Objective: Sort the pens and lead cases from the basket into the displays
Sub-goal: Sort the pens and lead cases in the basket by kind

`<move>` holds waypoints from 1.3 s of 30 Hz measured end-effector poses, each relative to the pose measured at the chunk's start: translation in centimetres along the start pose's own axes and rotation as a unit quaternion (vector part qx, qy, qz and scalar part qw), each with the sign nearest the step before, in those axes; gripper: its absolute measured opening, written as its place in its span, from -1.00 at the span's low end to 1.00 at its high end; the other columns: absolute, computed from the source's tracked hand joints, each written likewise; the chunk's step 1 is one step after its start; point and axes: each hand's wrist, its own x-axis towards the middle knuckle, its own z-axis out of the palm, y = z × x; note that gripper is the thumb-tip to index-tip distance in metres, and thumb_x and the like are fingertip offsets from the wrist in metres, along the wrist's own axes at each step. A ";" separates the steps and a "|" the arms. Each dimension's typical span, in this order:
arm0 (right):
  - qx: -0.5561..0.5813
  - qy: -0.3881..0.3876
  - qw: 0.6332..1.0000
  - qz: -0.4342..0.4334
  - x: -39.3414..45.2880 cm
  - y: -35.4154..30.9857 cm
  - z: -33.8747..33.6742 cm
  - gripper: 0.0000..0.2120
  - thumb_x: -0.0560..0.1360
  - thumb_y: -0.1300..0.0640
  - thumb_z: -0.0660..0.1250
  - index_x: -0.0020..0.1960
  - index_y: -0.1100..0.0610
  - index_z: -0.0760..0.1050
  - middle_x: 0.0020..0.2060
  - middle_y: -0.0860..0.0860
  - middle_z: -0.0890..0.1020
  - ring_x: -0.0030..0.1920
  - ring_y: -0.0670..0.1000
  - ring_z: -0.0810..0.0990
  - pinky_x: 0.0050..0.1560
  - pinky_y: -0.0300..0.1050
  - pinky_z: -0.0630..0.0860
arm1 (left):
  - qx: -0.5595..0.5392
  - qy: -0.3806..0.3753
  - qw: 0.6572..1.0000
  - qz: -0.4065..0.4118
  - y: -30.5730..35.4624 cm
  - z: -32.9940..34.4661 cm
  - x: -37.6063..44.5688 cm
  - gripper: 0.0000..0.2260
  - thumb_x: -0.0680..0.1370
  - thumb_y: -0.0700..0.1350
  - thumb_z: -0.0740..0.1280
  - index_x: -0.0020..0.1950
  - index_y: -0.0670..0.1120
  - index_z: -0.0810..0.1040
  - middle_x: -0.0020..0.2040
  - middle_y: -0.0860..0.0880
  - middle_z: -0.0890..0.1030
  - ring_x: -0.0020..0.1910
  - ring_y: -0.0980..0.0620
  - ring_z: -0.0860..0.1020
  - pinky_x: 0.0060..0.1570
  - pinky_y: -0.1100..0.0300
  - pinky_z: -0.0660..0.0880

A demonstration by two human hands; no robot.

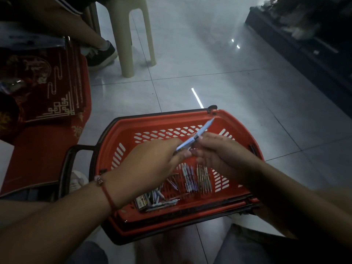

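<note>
A red plastic basket (192, 121) sits on the tiled floor in front of me. Several pens (196, 178) lie in rows on its bottom, with loose pens and lead cases (150, 200) heaped at the near left. Above the basket I hold a pale blue pen (200, 133), tip pointing up and to the right. My left hand (152, 162) pinches its lower end. My right hand (222, 151) grips its middle with curled fingers. No display is in view.
A red patterned stack of goods (43, 88) lies on a red seat at the left. A beige plastic stool (131, 35) and another person's leg and dark shoe (101, 54) are behind it. Dark shelving (308, 39) runs along the right.
</note>
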 end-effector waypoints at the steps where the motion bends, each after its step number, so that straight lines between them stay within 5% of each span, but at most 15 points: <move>1: -0.002 0.029 1.000 -0.006 0.4 -0.3 -0.5 -0.72 0.65 0.11 0.21 0.24 0.28 0.46 0.11 0.15 0.69 0.10 0.07 0.68 0.13 -0.03 0.51 | 0.007 -0.001 1.000 -0.006 -0.2 -0.1 0.1 -0.76 0.63 0.19 0.12 0.02 0.10 0.48 -0.30 0.09 0.50 -0.37 0.17 0.43 -0.42 0.22 0.18; 4: -0.049 0.139 0.989 -0.020 1.6 -0.6 -2.3 -0.74 0.66 0.08 0.22 0.21 0.25 0.48 -0.02 0.11 0.72 -0.04 -0.02 0.73 -0.04 -0.12 0.65 | 0.025 -0.018 0.999 -0.013 -0.5 -0.3 -0.1 -0.74 0.62 0.21 0.10 -0.04 0.08 0.43 -0.30 0.08 0.49 -0.38 0.15 0.41 -0.42 0.20 0.18; 6: -0.102 0.199 0.975 -0.012 2.8 -0.1 -3.9 -0.79 0.65 0.13 0.23 0.17 0.25 0.49 -0.21 0.06 0.65 -0.35 -0.14 0.65 -0.37 -0.29 0.54 | 0.026 -0.030 0.999 -0.015 -0.8 0.0 -0.4 -0.73 0.62 0.25 0.07 -0.02 0.09 0.39 -0.30 0.07 0.49 -0.38 0.14 0.42 -0.42 0.20 0.22; 8: -0.157 0.218 0.963 0.018 4.5 1.1 -5.7 -0.84 0.64 0.18 0.24 0.14 0.25 0.49 -0.26 0.06 0.56 -0.47 -0.16 0.50 -0.47 -0.33 0.43 | 0.028 -0.037 0.999 -0.013 -1.1 0.8 -0.5 -0.75 0.63 0.23 0.04 -0.01 0.09 0.34 -0.31 0.06 0.48 -0.41 0.13 0.42 -0.43 0.17 0.25; 13: -0.353 0.220 0.902 0.112 10.1 6.7 -8.5 -0.90 0.59 0.18 0.33 -0.03 0.22 0.56 -0.23 0.07 0.61 -0.36 -0.08 0.54 -0.45 -0.31 0.44 | 0.014 -0.070 0.997 -0.035 -2.8 4.3 -0.3 -0.88 0.66 0.07 0.05 0.03 0.05 0.27 -0.32 0.07 0.43 -0.44 0.09 0.37 -0.45 0.11 0.25; 19: -0.461 0.189 0.840 0.215 16.3 13.6 -10.1 -0.88 0.57 0.16 0.37 -0.11 0.18 0.50 -0.25 0.06 0.59 -0.33 -0.05 0.55 -0.40 -0.24 0.46 | 0.064 -0.099 0.991 -0.056 -5.4 7.2 -0.4 -0.85 0.67 0.08 0.06 0.13 0.07 0.35 -0.17 0.08 0.46 -0.27 0.04 0.44 -0.28 0.14 0.27; 24: -0.488 0.175 0.817 0.254 19.3 17.1 -11.1 -0.87 0.56 0.20 0.37 0.01 0.13 0.41 -0.22 0.05 0.55 -0.29 -0.05 0.54 -0.42 -0.26 0.44 | 0.054 -0.168 0.982 -0.072 -7.2 8.6 -0.6 -0.80 0.67 0.10 0.07 0.21 0.11 0.40 -0.10 0.10 0.55 -0.21 0.07 0.52 -0.28 0.14 0.36; 28: -0.492 0.193 0.810 0.255 21.2 19.8 -11.8 -0.54 0.52 0.25 0.40 0.32 0.07 0.28 -0.10 0.06 0.52 -0.21 -0.01 0.58 -0.38 -0.22 0.48 | 0.050 -0.198 0.975 -0.086 -8.4 8.9 -0.6 -0.79 0.65 0.13 0.07 0.21 0.12 0.38 0.02 0.08 0.59 -0.05 0.05 0.57 -0.12 0.13 0.45; 31: -0.494 0.195 0.796 0.289 22.2 21.0 -11.9 -0.75 0.54 0.18 0.39 0.17 0.16 0.43 -0.13 0.12 0.61 -0.15 0.05 0.65 -0.24 -0.16 0.60 | 0.040 -0.193 0.976 -0.095 -8.9 8.8 -0.3 -0.79 0.65 0.14 0.07 0.17 0.12 0.40 0.03 0.11 0.57 -0.03 0.07 0.55 -0.09 0.15 0.45; 35: -0.490 0.177 0.802 0.293 22.8 21.3 -12.2 -0.72 0.56 0.10 0.35 0.24 0.16 0.47 -0.08 0.05 0.55 0.03 0.06 0.58 -0.20 -0.34 0.44 | 0.014 -0.154 0.981 -0.115 -9.2 8.3 0.2 -0.80 0.64 0.12 0.08 0.17 0.14 0.42 0.03 0.14 0.53 -0.03 0.11 0.52 -0.11 0.15 0.42; 36: -0.448 0.177 0.824 0.297 22.7 20.6 -11.9 -0.61 0.58 0.11 0.33 0.34 0.28 0.42 -0.01 0.06 0.56 0.07 0.06 0.58 -0.21 -0.37 0.40 | 0.007 -0.145 0.982 -0.122 -9.1 8.2 0.3 -0.80 0.65 0.09 0.08 0.19 0.14 0.43 0.05 0.14 0.52 -0.02 0.12 0.51 -0.12 0.17 0.41; 39: -0.238 0.155 0.903 0.322 20.8 16.0 -8.5 -0.73 0.61 0.12 0.28 0.26 0.22 0.50 0.09 0.14 0.61 0.05 0.06 0.61 0.02 -0.17 0.52 | -0.043 -0.121 0.979 -0.156 -9.3 8.3 0.5 -0.71 0.65 0.01 0.12 0.36 0.13 0.42 0.27 0.11 0.49 0.18 0.11 0.48 0.08 0.20 0.42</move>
